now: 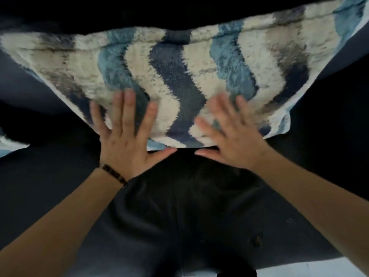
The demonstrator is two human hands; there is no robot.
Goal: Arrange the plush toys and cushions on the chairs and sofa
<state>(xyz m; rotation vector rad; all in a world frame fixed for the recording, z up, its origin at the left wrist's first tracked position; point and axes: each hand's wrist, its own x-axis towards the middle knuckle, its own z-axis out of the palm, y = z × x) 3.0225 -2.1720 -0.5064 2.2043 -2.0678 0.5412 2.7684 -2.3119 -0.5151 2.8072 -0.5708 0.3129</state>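
A: Cushion, one: shaggy cover in wavy cream, light-blue and navy stripes. Location?

B: Leaning against the back of a dark sofa, lower edge resting on the sofa's seat. It spans most of the width in view.

A: Hands, two. Entry for the left hand?

B: Flat on the cushion's lower left part, fingers spread and straight, thumb lying just below the cushion's bottom edge. It grips nothing. A dark beaded bracelet sits on that wrist.

A: Right hand?

B: On the cushion's lower right part, palm down, fingers fanned wide and blurred. Closed on nothing.

A: Other items near the cushion?

B: A corner of similar blue-and-white fabric at the far left, below the cushion's left end. Cannot tell what it belongs to.
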